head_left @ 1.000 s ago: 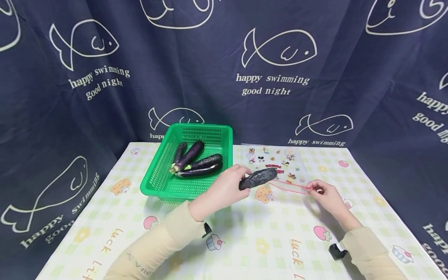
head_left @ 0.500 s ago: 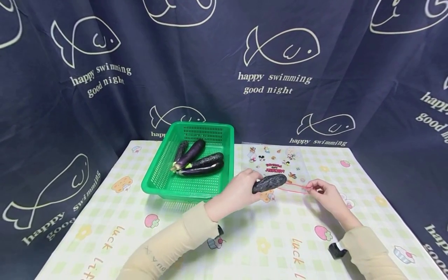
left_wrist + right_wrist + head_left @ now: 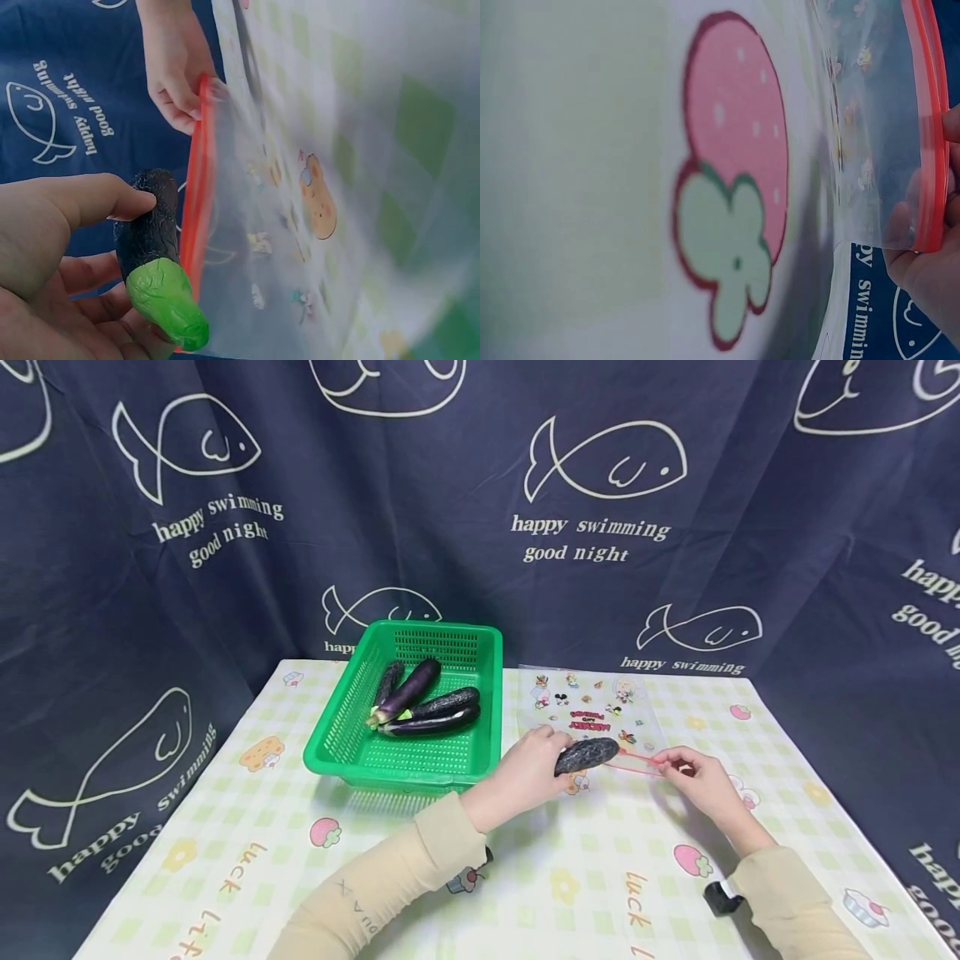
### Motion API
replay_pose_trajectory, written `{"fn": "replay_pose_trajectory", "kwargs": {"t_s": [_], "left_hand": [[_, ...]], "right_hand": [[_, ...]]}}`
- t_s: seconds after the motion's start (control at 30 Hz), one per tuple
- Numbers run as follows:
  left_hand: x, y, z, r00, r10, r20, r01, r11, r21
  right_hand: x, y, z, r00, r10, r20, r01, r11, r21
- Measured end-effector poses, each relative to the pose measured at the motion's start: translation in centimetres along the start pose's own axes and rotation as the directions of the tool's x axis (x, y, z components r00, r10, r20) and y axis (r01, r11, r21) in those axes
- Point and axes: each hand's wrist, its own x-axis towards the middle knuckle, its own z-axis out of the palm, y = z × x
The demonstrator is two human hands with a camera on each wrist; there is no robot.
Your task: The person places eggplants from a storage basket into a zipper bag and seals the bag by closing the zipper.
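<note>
My left hand (image 3: 517, 778) grips a dark, wrinkled eggplant (image 3: 588, 755) with a bright green stem end (image 3: 166, 300). In the left wrist view, the thumb lies on its dark body and the fingers curl beneath. The far tip points at the red-edged mouth of a clear zip bag (image 3: 596, 702) with cartoon prints; whether the tip is inside cannot be told. One corner of the bag's red zip strip (image 3: 928, 142) is pinched by my right hand (image 3: 701, 787), which lifts that edge off the table.
Left of the bag stands a green plastic basket (image 3: 322, 760) with several eggplants (image 3: 408, 693) in it. A patterned cloth covers the table (image 3: 555, 893). Behind it hangs a dark blue curtain (image 3: 450, 527) with white fish drawings.
My left hand has carried the eggplant rightward, away from the basket and up to the bag's red mouth. The right hand has stayed in place on the bag's corner.
</note>
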Motion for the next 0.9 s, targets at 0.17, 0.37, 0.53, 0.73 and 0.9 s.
{"fn": "replay_pose_trajectory", "kwargs": {"t_s": [0.17, 0.37, 0.53, 0.73, 0.9], "left_hand": [[0.0, 0.0, 0.6, 1.000, 0.008, 0.018, -0.008, 1.000, -0.006], [0.1, 0.1, 0.8, 0.999, 0.005, 0.040, -0.005, 1.000, 0.000], [0.2, 0.2, 1.0, 0.997, -0.025, 0.074, 0.025, 1.000, 0.012], [0.4, 0.5, 1.2, 0.991, -0.063, 0.114, 0.059, 0.998, 0.037], [0.6, 0.6, 1.7, 0.993, -0.069, 0.094, 0.062, 0.995, 0.077]], "right_hand": [[-0.4, -2.0, -0.2, 1.000, -0.011, -0.016, 0.011, 1.000, -0.002], [-0.4, -2.1, -0.2, 0.999, -0.021, -0.028, 0.021, 1.000, 0.001], [-0.3, -2.0, -0.3, 0.999, -0.033, -0.040, 0.033, 0.999, -0.001], [0.1, -0.2, 0.0, 0.999, -0.034, -0.041, 0.034, 0.999, 0.007], [0.3, 1.5, 0.3, 0.999, -0.015, -0.036, 0.016, 1.000, 0.023]]}}
